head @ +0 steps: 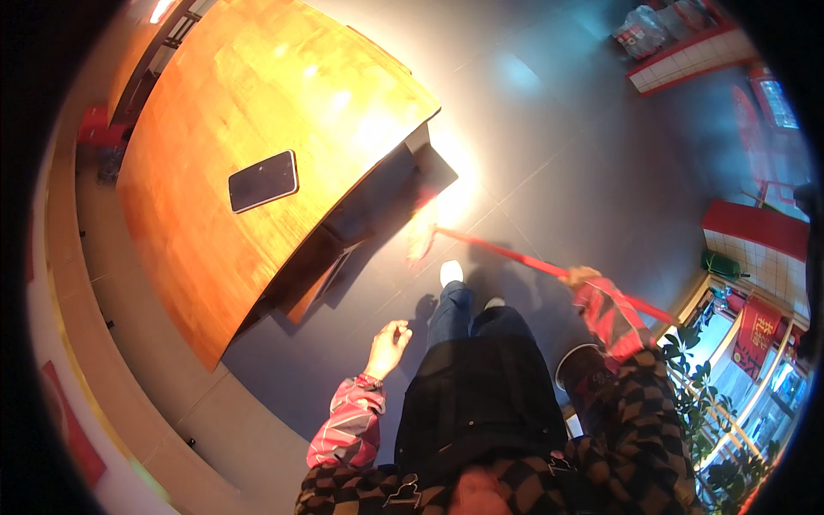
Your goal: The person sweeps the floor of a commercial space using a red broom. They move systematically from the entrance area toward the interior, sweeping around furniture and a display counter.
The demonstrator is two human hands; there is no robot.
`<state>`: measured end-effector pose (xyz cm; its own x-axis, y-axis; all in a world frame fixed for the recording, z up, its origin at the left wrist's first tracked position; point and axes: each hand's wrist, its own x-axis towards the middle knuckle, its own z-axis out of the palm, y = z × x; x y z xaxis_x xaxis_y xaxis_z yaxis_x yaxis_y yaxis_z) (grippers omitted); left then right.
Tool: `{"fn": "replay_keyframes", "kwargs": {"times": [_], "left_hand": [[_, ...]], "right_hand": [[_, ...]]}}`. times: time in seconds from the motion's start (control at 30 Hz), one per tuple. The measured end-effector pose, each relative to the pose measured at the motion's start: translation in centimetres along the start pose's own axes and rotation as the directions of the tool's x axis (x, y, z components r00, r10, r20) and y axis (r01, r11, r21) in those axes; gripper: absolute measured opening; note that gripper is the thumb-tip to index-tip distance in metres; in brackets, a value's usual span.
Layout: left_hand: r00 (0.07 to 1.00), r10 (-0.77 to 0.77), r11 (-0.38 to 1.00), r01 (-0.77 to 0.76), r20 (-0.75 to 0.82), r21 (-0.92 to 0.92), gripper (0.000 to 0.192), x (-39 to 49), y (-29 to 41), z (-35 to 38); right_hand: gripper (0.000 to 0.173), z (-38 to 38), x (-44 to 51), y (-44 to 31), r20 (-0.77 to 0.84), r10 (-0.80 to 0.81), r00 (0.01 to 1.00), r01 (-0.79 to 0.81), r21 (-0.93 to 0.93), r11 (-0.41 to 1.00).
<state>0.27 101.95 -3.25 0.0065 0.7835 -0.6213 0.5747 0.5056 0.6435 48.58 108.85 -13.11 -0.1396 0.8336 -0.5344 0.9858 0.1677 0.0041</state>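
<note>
My right hand [580, 275] grips the red stick handle [496, 249] of a broom. The handle slants from beside my right sleeve down to the reddish broom head [421, 241], which is motion-blurred on the grey floor by the table's open side. My left hand [388, 347] hangs in front of me with loosely curled fingers and nothing in it. It is near the corner of a wooden table [193, 257]. A dark-screened smartphone [264, 181] lies on the tabletop.
My white shoe [452, 273] stands close to the broom head. A dark bin [582, 376] is beside my right leg. At the right are a leafy plant [689, 370] and a tiled, red-topped ledge [753, 238]. A long bench-like ledge [74, 283] curves along the left wall.
</note>
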Motion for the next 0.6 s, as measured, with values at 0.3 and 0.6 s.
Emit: {"fn": "replay_keyframes", "kwargs": {"times": [0.3, 0.6], "left_hand": [[0.992, -0.082, 0.996, 0.079, 0.092, 0.037, 0.027, 4.0, 0.6, 3.2], [0.931, -0.345, 0.75, 0.349, 0.117, -0.561, 0.025, 8.2, -11.2, 6.4]], "right_hand": [[0.048, -0.4, -10.9, 9.8, 0.358, 0.396, 0.846, -0.453, 0.087, 0.887], [0.044, 2.8, -1.1, 2.1, 0.227, 0.421, 0.878, -0.476, 0.491, 0.729]]}}
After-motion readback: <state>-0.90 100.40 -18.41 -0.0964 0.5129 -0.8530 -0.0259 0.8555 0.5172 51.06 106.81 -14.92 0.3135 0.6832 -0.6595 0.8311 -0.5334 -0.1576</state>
